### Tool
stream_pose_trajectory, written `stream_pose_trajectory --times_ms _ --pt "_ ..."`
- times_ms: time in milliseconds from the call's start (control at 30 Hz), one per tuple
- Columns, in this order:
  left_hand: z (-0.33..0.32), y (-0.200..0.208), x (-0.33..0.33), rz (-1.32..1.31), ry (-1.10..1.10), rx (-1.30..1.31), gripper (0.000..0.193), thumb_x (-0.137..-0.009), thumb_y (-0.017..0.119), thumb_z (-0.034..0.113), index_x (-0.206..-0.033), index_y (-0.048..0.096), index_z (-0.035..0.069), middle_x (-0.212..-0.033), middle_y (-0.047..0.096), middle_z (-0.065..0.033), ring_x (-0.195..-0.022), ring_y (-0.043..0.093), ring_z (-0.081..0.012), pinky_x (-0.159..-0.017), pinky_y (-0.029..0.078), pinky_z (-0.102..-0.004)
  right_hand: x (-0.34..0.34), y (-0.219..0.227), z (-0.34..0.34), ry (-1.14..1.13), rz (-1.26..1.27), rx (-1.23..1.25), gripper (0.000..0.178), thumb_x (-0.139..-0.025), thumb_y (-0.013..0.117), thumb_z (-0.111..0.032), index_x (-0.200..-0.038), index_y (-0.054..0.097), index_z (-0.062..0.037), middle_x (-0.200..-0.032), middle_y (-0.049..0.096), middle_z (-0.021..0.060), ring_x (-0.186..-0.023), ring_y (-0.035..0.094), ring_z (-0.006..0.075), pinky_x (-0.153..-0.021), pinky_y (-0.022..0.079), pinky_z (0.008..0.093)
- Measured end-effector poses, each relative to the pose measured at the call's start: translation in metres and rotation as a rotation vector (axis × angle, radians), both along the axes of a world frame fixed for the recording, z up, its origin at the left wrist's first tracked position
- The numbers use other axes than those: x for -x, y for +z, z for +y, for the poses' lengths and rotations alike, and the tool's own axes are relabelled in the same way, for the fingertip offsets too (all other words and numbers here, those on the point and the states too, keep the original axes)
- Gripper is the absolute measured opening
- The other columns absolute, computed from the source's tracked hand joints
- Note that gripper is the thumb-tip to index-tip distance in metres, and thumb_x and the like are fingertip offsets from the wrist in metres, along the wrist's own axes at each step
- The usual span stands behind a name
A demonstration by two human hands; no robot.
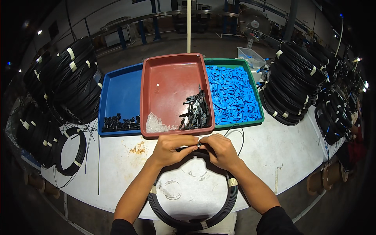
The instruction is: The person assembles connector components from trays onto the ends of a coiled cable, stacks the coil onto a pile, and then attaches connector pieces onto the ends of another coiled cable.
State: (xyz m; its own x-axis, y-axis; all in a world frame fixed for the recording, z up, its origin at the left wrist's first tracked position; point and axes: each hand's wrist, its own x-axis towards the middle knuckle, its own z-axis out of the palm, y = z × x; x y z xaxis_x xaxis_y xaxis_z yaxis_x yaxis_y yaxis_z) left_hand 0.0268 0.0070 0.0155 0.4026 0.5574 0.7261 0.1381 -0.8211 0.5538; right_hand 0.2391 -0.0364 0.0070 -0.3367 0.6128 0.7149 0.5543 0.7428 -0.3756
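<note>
The left hand (pixel 176 148) and the right hand (pixel 220 149) pinch a tiny piece (pixel 199 143) between their fingertips; it is too small to make out. The big black coil (pixel 232 199) lies just under and below both hands. It's best to keep both hands still and pinch softly. Past the hands, the white surface (pixel 260 168) holds a blue tray (pixel 121 88), red tray (pixel 168 78) and green tray (pixel 239 123). Far behind, a fan (pixel 254 22) stands.

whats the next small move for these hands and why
Perhaps ease the right hand back slightly while the left hand steadies the small dark piece, to check it: fingertips of both hands hide most of it, over the black cable coil's far side.
</note>
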Motion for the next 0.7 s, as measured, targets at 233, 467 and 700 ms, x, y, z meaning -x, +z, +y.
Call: stream_pose_trajectory --times_ms 233,467,700 --pt "-0.0046 0.0017 0.0011 0.060 -0.052 0.000 0.012 -0.077 0.083 0.004 -0.088 0.079 0.001 -0.089 0.078 -0.0121 -0.076 0.077 -0.0222 -0.068 0.061 -0.0296 0.0031 0.0011 0.0003 0.057 -0.034 -0.172 0.023 -0.076 0.069 0.000 -0.098 0.062 -0.0011 -0.088 0.064 0.0126 -0.078 0.064 0.0313 -0.072 0.052 0.0395" --pt "-0.0062 0.0001 -0.0038 0.032 -0.034 0.042 0.009 -0.077 0.081 0.002 -0.086 0.078 0.000 -0.087 0.078 -0.0127 -0.072 0.076 -0.0223 -0.068 0.061 -0.0297 0.0033 0.0006 0.0013 -0.026 -0.151 -0.170 0.016 -0.077 0.064 -0.001 -0.093 0.058 -0.0013 -0.084 0.058 0.0097 -0.076 0.060 0.0284 -0.070 0.050 0.0398" --pt "-0.0025 0.0056 0.0005 0.294 -0.082 -0.457 0.018 -0.075 0.080 0.000 -0.093 0.077 0.001 -0.090 0.078 -0.0104 -0.069 0.074 -0.0209 -0.062 0.058 -0.0311 0.0025 0.0010 -0.0033 0.061 -0.003 0.223 0.017 -0.076 0.065 0.003 -0.087 0.052 -0.0011 -0.083 0.057 0.0171 -0.078 0.059 0.0385 -0.070 0.049 0.0439"
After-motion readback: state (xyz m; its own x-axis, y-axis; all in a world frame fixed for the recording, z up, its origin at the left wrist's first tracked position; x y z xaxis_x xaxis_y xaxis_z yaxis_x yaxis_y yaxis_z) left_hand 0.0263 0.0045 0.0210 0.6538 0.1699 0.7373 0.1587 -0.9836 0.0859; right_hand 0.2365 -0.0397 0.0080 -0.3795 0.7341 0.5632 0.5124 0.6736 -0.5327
